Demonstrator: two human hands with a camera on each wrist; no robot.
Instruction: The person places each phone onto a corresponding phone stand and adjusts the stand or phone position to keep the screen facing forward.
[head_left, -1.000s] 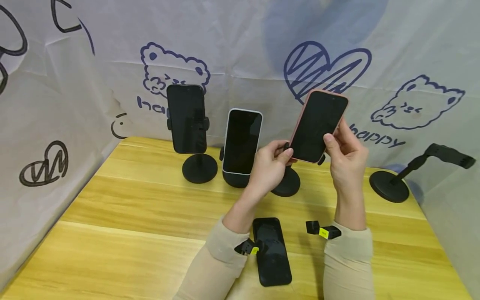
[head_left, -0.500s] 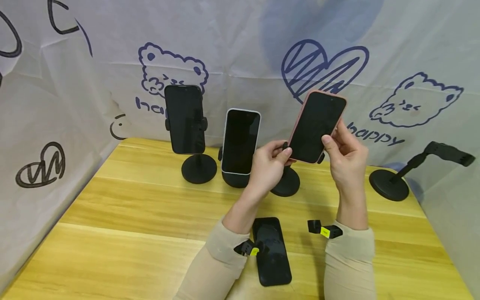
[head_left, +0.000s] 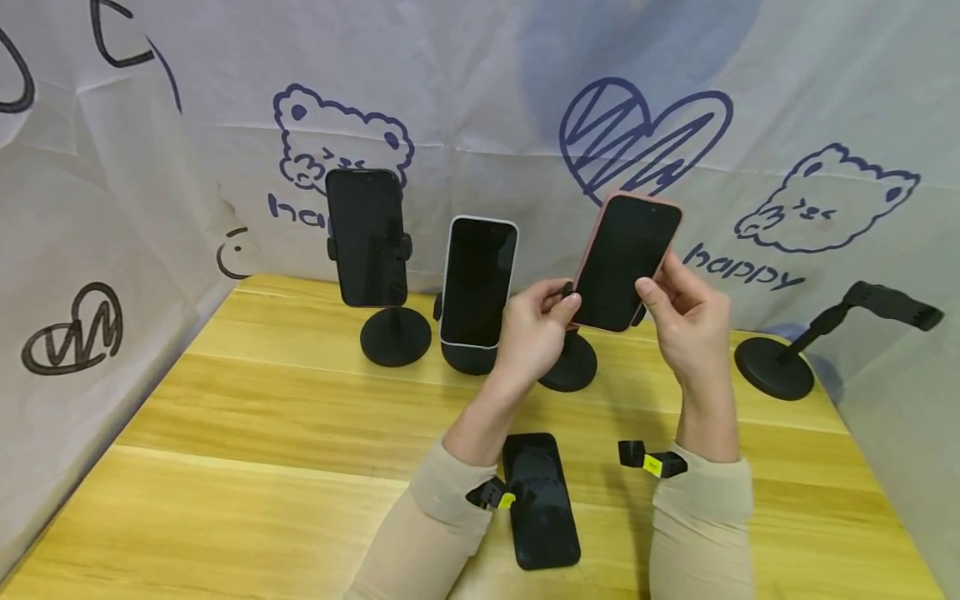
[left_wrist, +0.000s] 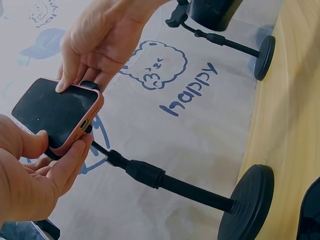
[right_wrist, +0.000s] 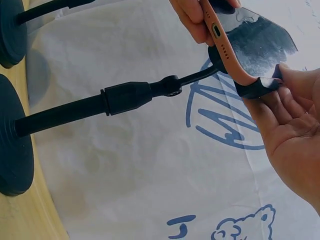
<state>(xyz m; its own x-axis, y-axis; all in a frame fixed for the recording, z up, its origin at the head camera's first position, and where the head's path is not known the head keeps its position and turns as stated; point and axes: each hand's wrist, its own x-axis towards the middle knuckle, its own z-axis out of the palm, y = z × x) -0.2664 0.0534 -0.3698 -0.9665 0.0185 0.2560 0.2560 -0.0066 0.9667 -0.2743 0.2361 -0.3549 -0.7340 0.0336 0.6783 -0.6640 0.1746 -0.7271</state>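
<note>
A phone in a pink case point(head_left: 628, 258) leans tilted at the head of a black stand point(head_left: 573, 364), its dark screen facing me. My left hand point(head_left: 534, 329) pinches its lower left corner beside the clamp, thumb at the screen's edge. Along the right edge, my right hand point(head_left: 692, 321) grips the phone, thumb in front and fingers behind. In the right wrist view, a black clamp arm point(right_wrist: 257, 87) hugs the case's lower edge close to the right hand. The left wrist view shows the phone's charging port point(left_wrist: 84, 124). Most of the clamp's back is hidden.
Two stands on the left hold a black phone point(head_left: 366, 237) and a white-edged phone point(head_left: 480, 279). Another black stand point(head_left: 776, 368) with an arm stands at the right. A dark phone point(head_left: 542, 500) lies on the wooden table point(head_left: 247, 483), partly beneath my left wrist. A drawn-on cloth point(head_left: 480, 92) hangs behind.
The pink-cased phone has moved slightly down and left, with the right hand following it. Both hands keep their hold; the whole head view has shifted a little.
</note>
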